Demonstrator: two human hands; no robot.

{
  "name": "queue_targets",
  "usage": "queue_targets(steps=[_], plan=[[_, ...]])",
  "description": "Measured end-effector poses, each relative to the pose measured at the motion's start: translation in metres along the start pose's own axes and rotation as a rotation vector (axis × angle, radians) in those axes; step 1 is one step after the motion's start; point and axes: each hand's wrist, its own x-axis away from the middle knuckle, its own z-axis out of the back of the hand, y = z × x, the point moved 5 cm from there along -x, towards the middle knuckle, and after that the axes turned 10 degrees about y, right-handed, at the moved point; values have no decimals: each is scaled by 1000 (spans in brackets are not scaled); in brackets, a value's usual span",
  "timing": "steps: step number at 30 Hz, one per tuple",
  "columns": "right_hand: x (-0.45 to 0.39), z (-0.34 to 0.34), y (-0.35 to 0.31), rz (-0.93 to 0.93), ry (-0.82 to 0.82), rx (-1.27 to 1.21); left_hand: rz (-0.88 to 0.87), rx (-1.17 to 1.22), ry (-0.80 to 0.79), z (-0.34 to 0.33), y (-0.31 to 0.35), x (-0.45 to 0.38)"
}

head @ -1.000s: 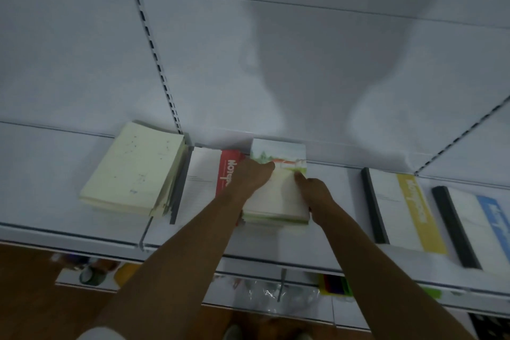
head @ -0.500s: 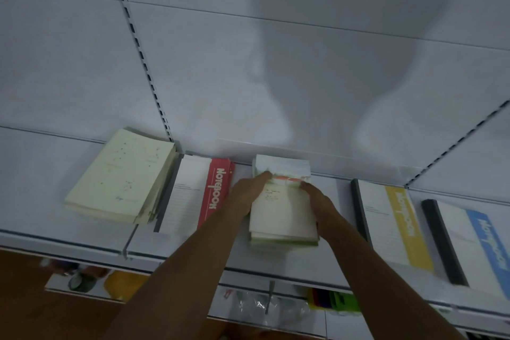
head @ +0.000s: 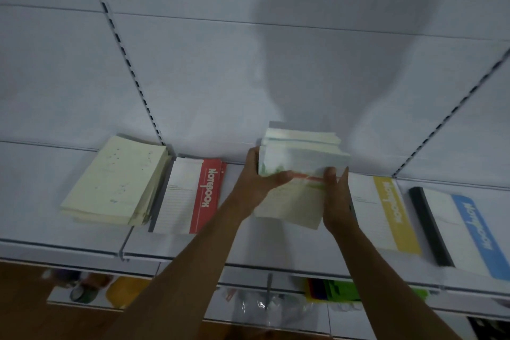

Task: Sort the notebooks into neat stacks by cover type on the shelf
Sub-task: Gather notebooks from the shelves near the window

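Left hand (head: pixel 255 178) and right hand (head: pixel 335 196) grip blurred notebook stack (head: pixel 298 171); stack's underside hidden. Blue-banded notebook (head: pixel 469 232), 3 o'clock, cut off.

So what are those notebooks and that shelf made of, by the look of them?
The notebooks with the red band, yellow band and blue band look like paper with smooth printed card covers. The cream stack looks matt paper, its page edges showing. The shelf seems white painted metal, likely steel.
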Motion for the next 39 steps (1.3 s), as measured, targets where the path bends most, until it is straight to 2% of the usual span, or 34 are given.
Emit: queue_targets(steps=[5,10,13,16,20,23,25,28,31,33,35,37,39], plan=[[18,32,18,74,-126,50,-50,-40,-165,1,-24,23],[22,39,25,90,-217,61,-49,-110,-240,-4,-23,34],[22,33,31,-37,-220,-22,-73,-105,-272,-7,-15,40],[24,30,32,-130,-185,-81,-62,-40,-197,-11,-13,42],[24,26,28,-77,-147,-81,7,58,-24,-10,-25,39],[20,23,20,-10,-126,-28,17,56,26,-12,-27,35],[21,22,13,14,-193,20,20,81,48,-12,-23,32],[19,28,21,-81,-256,-53,8,46,30,-12,-27,28],[16,31,30,-126,-195,-17,16,59,-19,-9,-25,25],[10,38,33,-77,-16,53,37,135,14,-7,-16,22],[11,33,24,-135,41,-86,64,249,94,-7,-10,16],[11,25,23,-188,0,-165,108,247,129,-9,-12,13],[11,17,11,-165,-37,-177,145,189,85,-14,-15,14]])
